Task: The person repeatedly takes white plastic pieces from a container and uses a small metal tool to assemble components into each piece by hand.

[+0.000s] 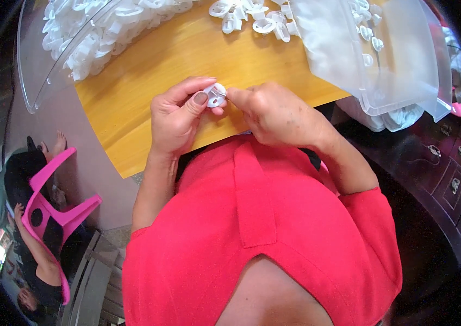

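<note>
My left hand (176, 117) holds a small round white plastic piece (215, 101) between thumb and fingers, over the near edge of the table. The piece has a hollow, open face with a small hole in it. From the right comes my right hand (276, 114), its fingers curled closed and the index fingertip against the piece's right rim. Its thumb is hidden, and I cannot make out whether something small is pinched there. Beyond my hands, several loose white plastic pieces (263, 25) lie on the yellow wooden table (149, 92).
A clear bin (36, 98) heaped with white pieces (97, 41) stands far left. At the right, a translucent bin (399, 81) holds a few small white parts (365, 33). Left of the table, a person (45, 261) sits on a pink chair (37, 204). Dark drawers (448, 187) stand right.
</note>
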A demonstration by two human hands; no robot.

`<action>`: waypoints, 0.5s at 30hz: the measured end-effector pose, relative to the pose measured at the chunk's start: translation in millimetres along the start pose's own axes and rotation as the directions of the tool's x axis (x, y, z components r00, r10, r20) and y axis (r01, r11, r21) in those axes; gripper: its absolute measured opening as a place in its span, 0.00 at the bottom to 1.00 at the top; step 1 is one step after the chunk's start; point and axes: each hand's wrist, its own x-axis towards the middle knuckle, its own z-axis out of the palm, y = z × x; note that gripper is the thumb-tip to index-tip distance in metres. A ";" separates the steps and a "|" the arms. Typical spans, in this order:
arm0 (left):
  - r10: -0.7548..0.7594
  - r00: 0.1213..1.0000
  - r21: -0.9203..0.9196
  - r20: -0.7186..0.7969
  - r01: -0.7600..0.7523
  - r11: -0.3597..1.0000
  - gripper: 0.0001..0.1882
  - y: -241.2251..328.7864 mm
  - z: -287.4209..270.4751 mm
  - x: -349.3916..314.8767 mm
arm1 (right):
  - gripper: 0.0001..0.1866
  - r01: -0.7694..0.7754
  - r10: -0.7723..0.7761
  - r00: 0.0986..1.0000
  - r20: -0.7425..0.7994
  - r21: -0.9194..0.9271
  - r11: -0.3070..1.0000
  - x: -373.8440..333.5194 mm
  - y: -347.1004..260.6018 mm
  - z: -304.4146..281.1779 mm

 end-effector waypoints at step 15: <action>0.014 0.998 -0.085 -0.055 -0.019 0.996 0.13 2.7 4.8 4.8 | 0.15 -0.057 0.038 0.994 -0.102 -0.193 0.980 -4.4 -19.8 -2.4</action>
